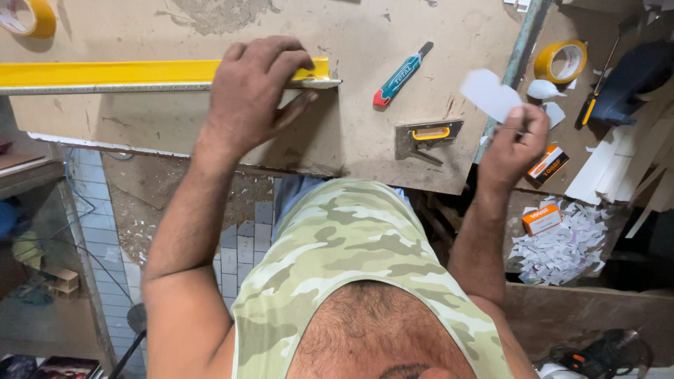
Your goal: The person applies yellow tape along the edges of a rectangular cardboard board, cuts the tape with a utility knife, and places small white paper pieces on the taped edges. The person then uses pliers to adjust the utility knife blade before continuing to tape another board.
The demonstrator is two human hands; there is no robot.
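My left hand (251,95) lies spread over the right end of a long yellow straightedge (105,74), pressing it flat on a brown board (365,133). Off the board's right edge, my right hand (516,144) is raised and pinches a small white scrap of sheet material (490,93) between thumb and fingers. A teal and red utility knife (401,76) lies on the board between the two hands, with a grey staple gun with a yellow handle (427,135) just below it.
Yellow tape rolls sit at the far right (559,62) and the top left corner (29,17). Two small orange boxes (542,217) and a heap of white offcuts (562,245) lie on the right. White strips (604,172) lean nearby. Tiled floor shows below.
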